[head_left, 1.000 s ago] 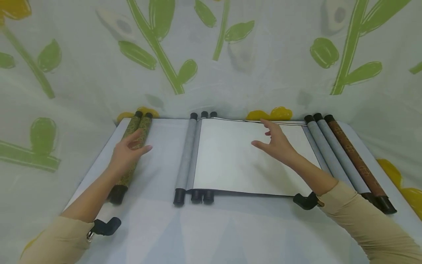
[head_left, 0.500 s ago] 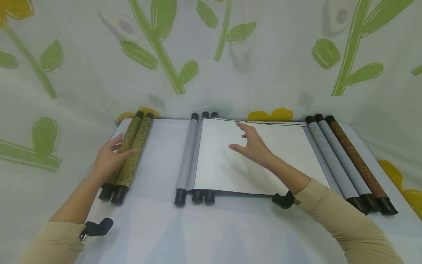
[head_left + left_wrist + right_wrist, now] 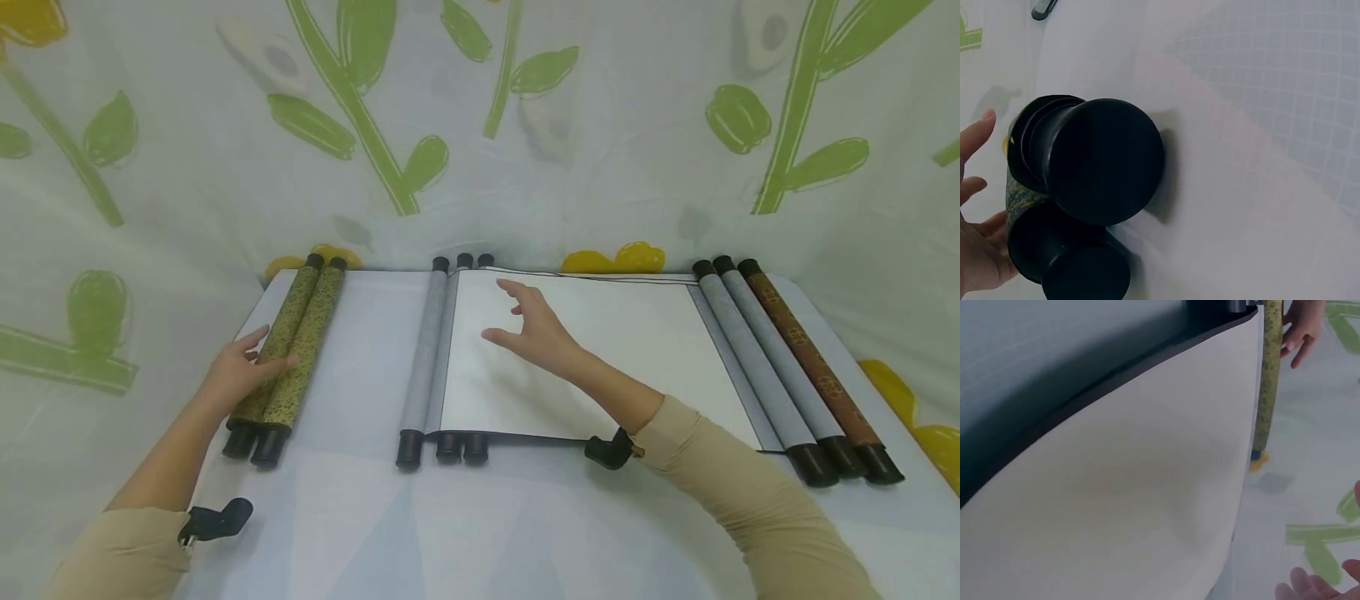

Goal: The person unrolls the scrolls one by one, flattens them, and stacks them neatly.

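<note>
Two rolled scrolls in green-gold patterned cloth with black end caps lie side by side at the left: an outer scroll [image 3: 277, 346] and an inner scroll [image 3: 315, 342]. My left hand [image 3: 234, 371] is at their left side, thumb reaching over the outer scroll and fingers spread along its far side. Whether it touches them I cannot tell. In the left wrist view their end caps [image 3: 1107, 161] hide part of the hand. My right hand [image 3: 536, 333] hovers with thumb and fingers apart over the left part of a partly unrolled scroll's white sheet [image 3: 615, 350], holding nothing.
A grey scroll [image 3: 426, 350] lies along the sheet's left edge, with black end caps of other rolls beside it. Grey rolls [image 3: 757, 358] and a brown patterned scroll [image 3: 810, 358] lie at the right. A leaf-printed cloth [image 3: 600, 167] hangs behind the table.
My left hand has moved left and nearer the body, from above the green-gold scrolls to their outer side. My right hand has travelled left across the white sheet.
</note>
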{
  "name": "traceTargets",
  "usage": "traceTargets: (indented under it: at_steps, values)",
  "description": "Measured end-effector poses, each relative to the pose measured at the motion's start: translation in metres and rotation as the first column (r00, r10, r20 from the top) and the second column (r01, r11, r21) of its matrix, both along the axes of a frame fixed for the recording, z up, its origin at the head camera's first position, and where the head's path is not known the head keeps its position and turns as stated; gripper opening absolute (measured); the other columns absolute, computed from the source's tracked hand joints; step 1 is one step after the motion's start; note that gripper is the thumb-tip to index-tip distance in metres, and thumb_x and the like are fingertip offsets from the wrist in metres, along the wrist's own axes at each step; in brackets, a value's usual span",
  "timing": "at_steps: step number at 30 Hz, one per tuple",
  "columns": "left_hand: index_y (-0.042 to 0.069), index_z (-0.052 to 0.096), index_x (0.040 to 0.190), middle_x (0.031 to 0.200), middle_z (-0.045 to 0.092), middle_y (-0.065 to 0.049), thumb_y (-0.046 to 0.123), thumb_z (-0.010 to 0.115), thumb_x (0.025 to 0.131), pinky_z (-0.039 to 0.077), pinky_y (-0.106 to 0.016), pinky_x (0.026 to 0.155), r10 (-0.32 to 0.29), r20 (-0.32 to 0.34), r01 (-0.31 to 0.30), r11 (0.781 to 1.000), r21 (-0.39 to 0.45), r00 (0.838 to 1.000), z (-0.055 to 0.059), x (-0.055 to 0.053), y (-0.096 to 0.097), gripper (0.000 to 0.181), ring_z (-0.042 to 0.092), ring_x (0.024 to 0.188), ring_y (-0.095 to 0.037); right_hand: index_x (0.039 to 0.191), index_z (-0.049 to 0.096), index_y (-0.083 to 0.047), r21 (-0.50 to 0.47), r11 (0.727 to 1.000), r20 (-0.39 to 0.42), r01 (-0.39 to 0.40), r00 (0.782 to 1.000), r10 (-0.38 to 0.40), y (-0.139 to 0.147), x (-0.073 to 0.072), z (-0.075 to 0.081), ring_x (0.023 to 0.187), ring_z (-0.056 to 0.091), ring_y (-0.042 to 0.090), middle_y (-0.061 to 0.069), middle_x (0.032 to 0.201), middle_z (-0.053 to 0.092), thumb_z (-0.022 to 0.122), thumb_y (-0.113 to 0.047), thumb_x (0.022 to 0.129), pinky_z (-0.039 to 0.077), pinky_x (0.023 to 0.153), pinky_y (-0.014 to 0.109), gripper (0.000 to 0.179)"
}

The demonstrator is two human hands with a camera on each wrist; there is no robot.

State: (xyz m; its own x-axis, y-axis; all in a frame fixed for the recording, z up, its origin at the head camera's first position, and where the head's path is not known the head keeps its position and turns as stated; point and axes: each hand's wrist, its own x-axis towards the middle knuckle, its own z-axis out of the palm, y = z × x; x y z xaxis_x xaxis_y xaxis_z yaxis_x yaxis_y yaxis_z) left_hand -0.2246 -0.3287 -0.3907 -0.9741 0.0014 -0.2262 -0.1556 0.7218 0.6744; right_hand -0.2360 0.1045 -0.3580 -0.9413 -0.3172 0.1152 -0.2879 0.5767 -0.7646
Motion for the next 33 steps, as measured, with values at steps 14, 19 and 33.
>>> traceTargets:
  at_steps: [14, 19, 33]
  values:
    - [0.009, 0.007, 0.152, 0.147, 0.008, -0.040, 0.052, 0.064, 0.084, 0.031, -0.064, 0.099, -0.033, 0.097, 0.034, 0.999, -0.009, 0.995, -0.013, 0.001, -0.013, 0.098, 0.022, 0.130, -0.057, 0.147, 0.030, -0.008, -0.030, 0.994, -0.039, -0.102, 0.994, 0.101, -0.046, -0.008, -0.002, 0.118, 0.049, 0.035, 0.015, 0.145, 0.035, 0.070, -0.024, 0.086, 0.046, 0.093, 0.040, 0.074]
    - [0.010, 0.006, 0.152, 0.147, 0.006, -0.040, 0.051, 0.064, 0.085, 0.032, -0.064, 0.098, -0.037, 0.097, 0.039, 0.999, -0.016, 0.995, -0.015, -0.001, -0.016, 0.097, 0.024, 0.128, -0.057, 0.147, 0.029, -0.008, -0.005, 0.992, -0.035, -0.124, 0.992, 0.124, -0.063, -0.011, 0.001, 0.117, 0.049, 0.031, 0.016, 0.145, 0.034, 0.069, -0.025, 0.086, 0.046, 0.093, 0.038, 0.075]
    - [0.013, 0.010, 0.152, 0.150, 0.000, -0.036, 0.048, 0.068, 0.083, 0.024, -0.067, 0.102, -0.018, 0.084, 0.015, 0.999, 0.029, 0.996, -0.020, -0.004, -0.015, 0.097, 0.011, 0.134, -0.057, 0.148, 0.029, -0.012, 0.074, 0.992, 0.032, -0.104, 0.994, 0.102, -0.102, -0.028, 0.005, 0.136, 0.033, 0.027, 0.014, 0.149, 0.031, 0.068, -0.033, 0.086, 0.035, 0.106, 0.042, 0.076]
